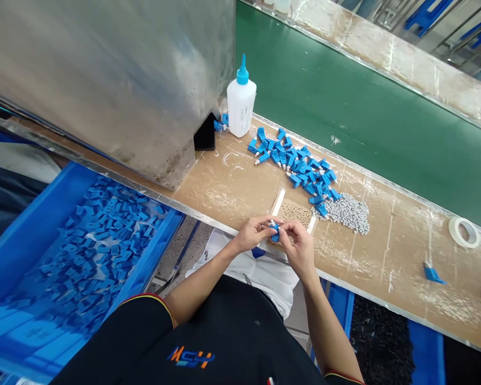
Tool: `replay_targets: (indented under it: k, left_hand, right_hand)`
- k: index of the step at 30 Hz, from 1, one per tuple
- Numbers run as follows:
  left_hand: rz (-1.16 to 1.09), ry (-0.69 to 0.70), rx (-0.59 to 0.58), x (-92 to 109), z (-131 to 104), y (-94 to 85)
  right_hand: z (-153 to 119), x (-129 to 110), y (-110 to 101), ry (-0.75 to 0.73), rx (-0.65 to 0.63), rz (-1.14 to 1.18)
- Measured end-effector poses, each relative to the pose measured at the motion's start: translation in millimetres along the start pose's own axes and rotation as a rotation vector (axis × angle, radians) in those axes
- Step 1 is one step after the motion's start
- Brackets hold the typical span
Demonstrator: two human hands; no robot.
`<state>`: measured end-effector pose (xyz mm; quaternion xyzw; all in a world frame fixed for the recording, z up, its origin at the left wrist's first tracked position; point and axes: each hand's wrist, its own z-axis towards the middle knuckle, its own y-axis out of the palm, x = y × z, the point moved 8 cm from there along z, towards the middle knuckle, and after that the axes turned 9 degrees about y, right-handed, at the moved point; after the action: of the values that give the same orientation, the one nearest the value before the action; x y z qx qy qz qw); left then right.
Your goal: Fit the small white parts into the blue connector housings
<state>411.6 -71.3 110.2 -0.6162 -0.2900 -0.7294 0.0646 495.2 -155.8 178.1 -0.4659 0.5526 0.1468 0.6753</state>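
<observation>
Both hands meet at the front edge of the cardboard-covered bench (224,198). My left hand (255,233) pinches a small blue plastic part (274,233) with a whitish tip, and my right hand (297,243) grips the same part from the other side. Just beyond them lies a patch of tiny dark pieces (294,213) between two white strips (279,202). A heap of blue parts (300,164) with pale tips spreads behind, touching a pile of small grey pieces (349,214) at its right end.
A white bottle with a blue nozzle (241,104) stands by a metal box (116,80). Left below is a blue crate (70,184) of blue parts. Tape (464,232) and a loose blue part (433,274) lie right. A green surface (364,101) runs behind; black pieces (380,342) sit below right.
</observation>
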Motion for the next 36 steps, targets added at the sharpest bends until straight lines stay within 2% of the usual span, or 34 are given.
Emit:
replay_targets:
  k: [6, 11, 18, 21, 27, 32, 36]
  left_hand:
    - [0.103, 0.070, 0.021, 3, 0, -4.3]
    - [0.206, 0.131, -0.029, 6, 0, -2.3]
    - [0.259, 0.118, -0.032, 8, -3, 2.8]
    - [0.251, 0.077, -0.011, 11, -6, 13.4]
    - [0.322, -0.027, 0.063, 18, -7, 37.8]
    - [0.471, -0.001, -0.001, 24, 2, 49.6]
    - [0.529, 0.001, -0.068, 17, 7, 63.5]
  right_hand:
    - [1, -6, 1, -0.039, -0.016, -0.067]
    - [-3, -5, 0, -0.036, -0.043, -0.118]
    - [-17, 20, -4, 0.065, -0.020, 0.089]
    - [-23, 21, -6, 0.056, 0.032, 0.065]
    - [-31, 8, -20, -0.035, 0.249, -0.020]
    - [-35, 10, -29, -0.049, 0.313, 0.003]
    - [-41, 21, -34, 0.006, 0.361, 0.000]
